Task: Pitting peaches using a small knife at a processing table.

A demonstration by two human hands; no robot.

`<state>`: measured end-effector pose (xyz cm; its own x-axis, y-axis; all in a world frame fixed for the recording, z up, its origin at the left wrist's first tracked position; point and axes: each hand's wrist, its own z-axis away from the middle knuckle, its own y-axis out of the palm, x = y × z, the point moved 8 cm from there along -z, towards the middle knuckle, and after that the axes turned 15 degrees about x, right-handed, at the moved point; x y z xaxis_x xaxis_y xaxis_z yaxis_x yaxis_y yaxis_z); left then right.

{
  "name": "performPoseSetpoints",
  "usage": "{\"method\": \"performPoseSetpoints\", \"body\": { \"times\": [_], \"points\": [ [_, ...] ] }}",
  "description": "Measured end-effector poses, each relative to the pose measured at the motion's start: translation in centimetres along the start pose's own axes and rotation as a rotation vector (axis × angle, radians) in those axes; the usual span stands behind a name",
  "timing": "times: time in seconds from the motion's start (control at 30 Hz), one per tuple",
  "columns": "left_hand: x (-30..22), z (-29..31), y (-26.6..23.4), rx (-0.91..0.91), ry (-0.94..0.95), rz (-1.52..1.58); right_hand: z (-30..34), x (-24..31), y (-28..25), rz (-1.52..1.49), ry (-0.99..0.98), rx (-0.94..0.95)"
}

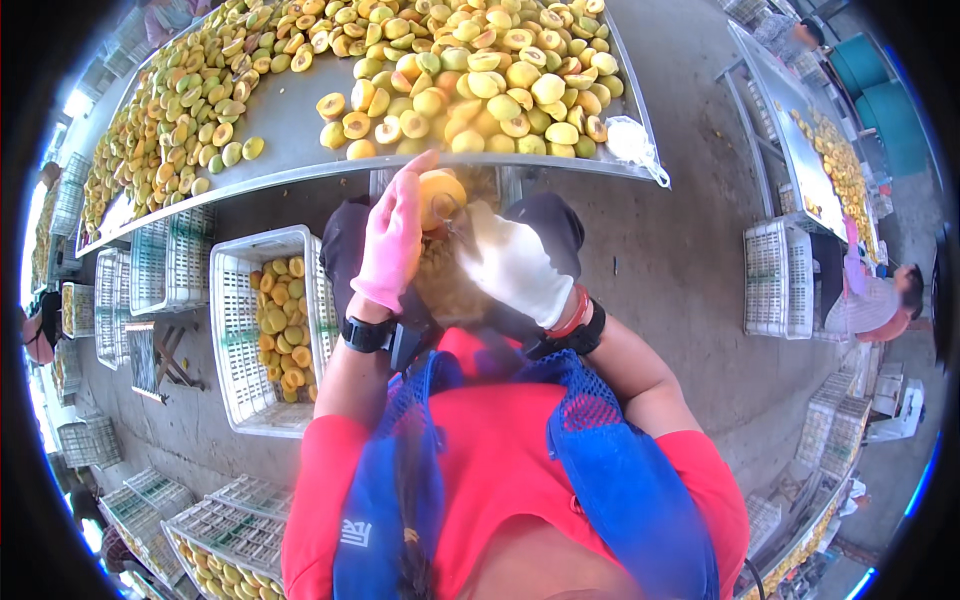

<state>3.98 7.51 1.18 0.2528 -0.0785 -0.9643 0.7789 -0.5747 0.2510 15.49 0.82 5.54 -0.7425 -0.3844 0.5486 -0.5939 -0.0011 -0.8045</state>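
My left hand (393,235), in a pink glove, holds a yellow peach half (440,198) just off the table's near edge, its fingers stretched up along the fruit's left side. Close against the right of that fruit is my right hand (515,262), in a white glove with its fingers curled together. A thin, curved, wire-like line shows between the fruit and these fingers; the thing they grip is too blurred to name. Beyond both hands, a heap of cut yellow peaches (480,85) covers much of the metal table (290,110), some with brown pits showing.
To my left stands a white plastic crate (225,330) with hollowed peach halves (285,320) in it. A white crumpled bag (630,142) lies on the table's right corner. Several more crates (178,260) line the left. At far right a person (870,310) sits by another table (790,120).
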Motion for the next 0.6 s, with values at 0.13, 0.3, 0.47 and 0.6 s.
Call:
{"method": "performPoseSetpoints", "body": {
  "times": [0.13, 0.3, 0.47, 0.6],
  "points": [
    [-1.2, 0.4, 0.5, -0.03, 0.066, -0.16, 0.3, -0.4, 0.6, 0.018, -0.025, -0.053],
    [-2.3, 0.4, 0.8, -0.066, 0.22, -0.398, 0.5, 0.1, 0.3, 0.053, -0.009, -0.051],
    [-1.4, 0.1, 0.4, -0.005, -0.003, -0.6, 0.7, -0.4, 1.5, -0.014, 0.021, 0.093],
    [-1.3, -0.1, 0.8, 0.006, -0.03, -0.488, 1.0, -1.3, 2.1, -0.136, 0.108, 0.136]
  ]
}}
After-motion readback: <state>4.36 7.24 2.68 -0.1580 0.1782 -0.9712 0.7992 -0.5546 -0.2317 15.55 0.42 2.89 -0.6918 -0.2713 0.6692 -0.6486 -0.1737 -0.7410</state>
